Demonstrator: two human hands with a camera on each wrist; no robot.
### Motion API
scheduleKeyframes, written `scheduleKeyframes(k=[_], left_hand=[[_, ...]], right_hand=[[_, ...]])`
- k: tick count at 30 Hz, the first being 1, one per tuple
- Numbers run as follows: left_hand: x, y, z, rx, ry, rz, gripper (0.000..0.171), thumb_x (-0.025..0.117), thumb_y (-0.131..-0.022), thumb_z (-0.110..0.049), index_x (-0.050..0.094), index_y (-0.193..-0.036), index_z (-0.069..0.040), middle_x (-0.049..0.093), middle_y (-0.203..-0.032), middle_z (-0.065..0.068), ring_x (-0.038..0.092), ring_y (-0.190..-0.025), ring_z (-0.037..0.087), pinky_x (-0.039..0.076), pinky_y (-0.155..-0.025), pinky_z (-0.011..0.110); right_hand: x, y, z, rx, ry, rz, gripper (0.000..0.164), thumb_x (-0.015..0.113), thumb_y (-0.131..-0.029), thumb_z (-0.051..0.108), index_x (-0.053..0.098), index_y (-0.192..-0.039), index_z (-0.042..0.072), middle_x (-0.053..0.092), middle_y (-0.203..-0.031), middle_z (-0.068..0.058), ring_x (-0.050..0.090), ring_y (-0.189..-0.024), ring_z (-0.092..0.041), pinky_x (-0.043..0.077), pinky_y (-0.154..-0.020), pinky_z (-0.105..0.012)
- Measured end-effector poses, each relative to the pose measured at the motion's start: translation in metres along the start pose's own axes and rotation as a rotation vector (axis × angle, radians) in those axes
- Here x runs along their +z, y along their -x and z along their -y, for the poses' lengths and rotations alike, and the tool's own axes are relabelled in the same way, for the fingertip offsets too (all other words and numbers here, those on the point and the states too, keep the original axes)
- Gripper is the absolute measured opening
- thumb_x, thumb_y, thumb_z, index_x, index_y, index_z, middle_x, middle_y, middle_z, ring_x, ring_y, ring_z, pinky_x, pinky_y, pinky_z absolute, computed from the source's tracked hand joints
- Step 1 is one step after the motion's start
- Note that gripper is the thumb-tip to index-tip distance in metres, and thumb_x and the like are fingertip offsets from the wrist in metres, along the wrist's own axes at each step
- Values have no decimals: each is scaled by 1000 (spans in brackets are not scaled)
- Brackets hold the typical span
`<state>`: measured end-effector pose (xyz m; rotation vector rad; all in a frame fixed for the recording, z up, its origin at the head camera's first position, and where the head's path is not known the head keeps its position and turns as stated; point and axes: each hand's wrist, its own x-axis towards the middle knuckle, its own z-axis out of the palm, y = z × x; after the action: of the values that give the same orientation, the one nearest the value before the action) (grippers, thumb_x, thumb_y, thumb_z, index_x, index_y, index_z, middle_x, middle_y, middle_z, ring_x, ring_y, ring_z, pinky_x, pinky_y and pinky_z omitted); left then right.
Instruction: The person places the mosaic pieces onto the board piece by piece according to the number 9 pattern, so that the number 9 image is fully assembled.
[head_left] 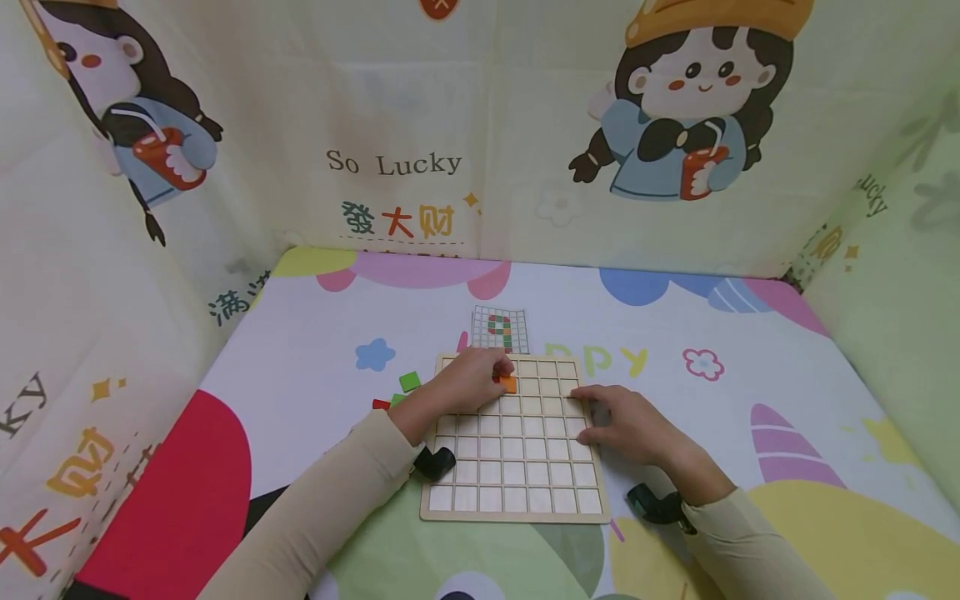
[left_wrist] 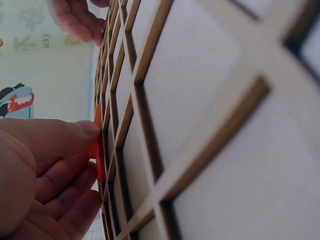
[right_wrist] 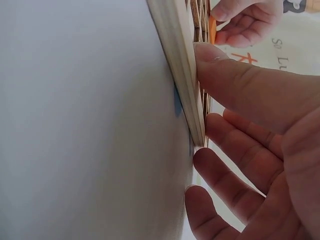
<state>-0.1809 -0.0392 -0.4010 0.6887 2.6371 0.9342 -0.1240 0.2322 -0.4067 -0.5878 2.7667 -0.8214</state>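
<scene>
A wooden grid board (head_left: pixel 514 498) with square cells lies on the table. Over its upper part, my left hand (head_left: pixel 468 382) pinches an orange square tile (head_left: pixel 509 384) between thumb and fingers. The left wrist view shows a red tile (left_wrist: pixel 101 167) right beside those fingertips, at the grid. My right hand (head_left: pixel 630 423) rests at the board's right edge, thumb and fingertips on the frame with the fingers loosely extended. From the right wrist, the thumb (right_wrist: pixel 240 82) lies against the board's wooden side (right_wrist: pixel 177 55).
Behind the board lies a small paper card (head_left: pixel 500 327) with a coloured grid pattern. Left of the board, partly behind the left forearm, are green tiles (head_left: pixel 409 382) and a red tile (head_left: pixel 381 405). Printed cloth walls (head_left: pixel 525 108) rise at the back and both sides.
</scene>
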Motion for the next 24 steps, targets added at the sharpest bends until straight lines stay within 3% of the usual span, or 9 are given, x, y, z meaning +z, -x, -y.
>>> scheduleKeyframes(k=[9,24], left_hand=[[3,-1,-2,-30,-14,0,24,70,-91,-6,67,-115,-5,68,-110,4,60,-102,19,49,-95,33],[5,-2,-2,2,-52,-12,25,69,-91,-4,68,-115,-4,69,-109,4,62,-103,18,50,-93,33]], right_hand=[[-1,1,1,-2,-6,1,57,83,-82,17,62,-133,4,60,-133,-17,51,-126,-40,41,-101,-56],[-1,1,1,-10,5,-1,57,83,-82,18,62,-132,3,60,-132,-18,52,-124,-41,41,-100,-56]])
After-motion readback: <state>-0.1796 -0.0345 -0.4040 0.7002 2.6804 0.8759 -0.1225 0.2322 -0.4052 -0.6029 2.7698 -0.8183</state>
